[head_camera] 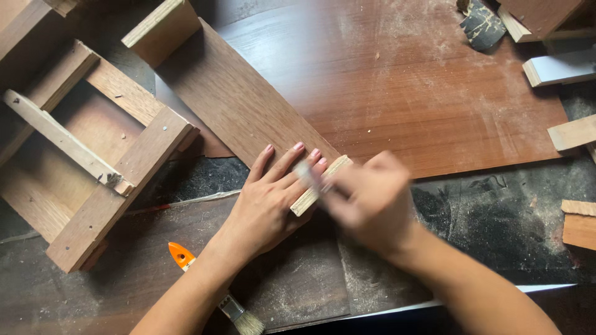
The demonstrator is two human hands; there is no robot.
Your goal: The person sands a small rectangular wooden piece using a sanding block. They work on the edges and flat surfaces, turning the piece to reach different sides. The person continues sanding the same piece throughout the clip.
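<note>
My left hand (270,198) lies flat, fingers spread, pinning one veneered plank (242,108) that runs from centre toward eleven o'clock. My right hand (366,201), blurred, sits at the plank's near end at three o'clock of the left; I cannot tell its grip. One orange-handled brush (214,288) lies at six o'clock. One wooden frame (93,155) sits at nine.

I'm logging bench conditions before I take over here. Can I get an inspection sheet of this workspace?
Surface: dark bench, coated in sawdust.
Job's things: long veneered board lying diagonally; its pale end edge faces the hands.
Clutter: orange-handled brush, wooden frame, offcut blocks, large brown sheet.
Grippers: left hand flat on the board; right hand blurred at the end edge, contents unclear.
Cables: nothing seen.
Surroundings: nothing seen.
</note>
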